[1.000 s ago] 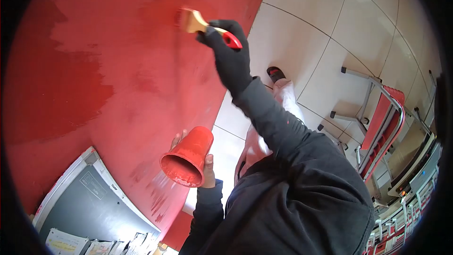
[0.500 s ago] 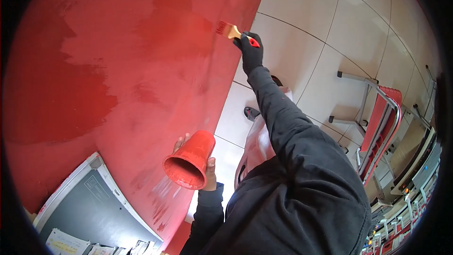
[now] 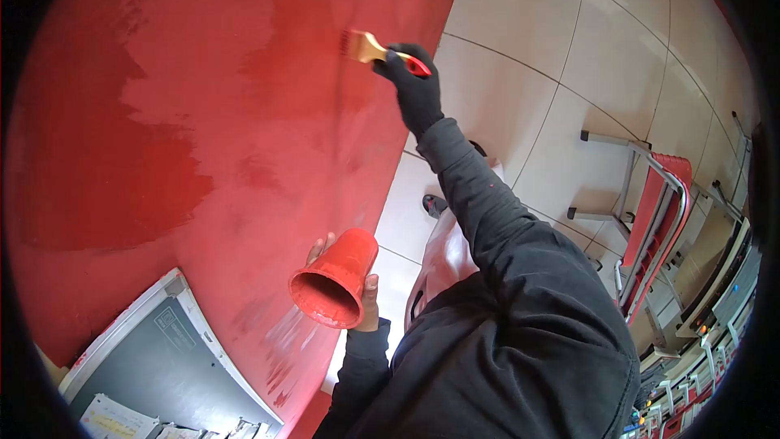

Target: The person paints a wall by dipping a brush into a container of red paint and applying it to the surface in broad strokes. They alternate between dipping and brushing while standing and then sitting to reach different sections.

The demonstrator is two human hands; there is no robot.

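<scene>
My right hand (image 3: 413,89), in a black glove, grips a paintbrush (image 3: 370,48) with a red handle and a wooden ferrule. Its bristles press against the red wall (image 3: 203,114), where fresh glossy paint meets duller patches. My left hand (image 3: 367,293) is bare and holds a red plastic cup (image 3: 335,278), tilted with its mouth turned toward the camera, close to the wall below the brush. My dark sleeve runs from the glove down to my shoulder.
A tiled floor (image 3: 585,57) lies right of the wall. A red metal-framed chair (image 3: 658,211) stands at the right, with desks behind it. A grey board with a white frame (image 3: 154,341) is mounted on the wall at lower left. My shoe (image 3: 435,205) shows on the tiles.
The brush has slid left along the wall from where it was half a second ago. The cup has shifted slightly right and down.
</scene>
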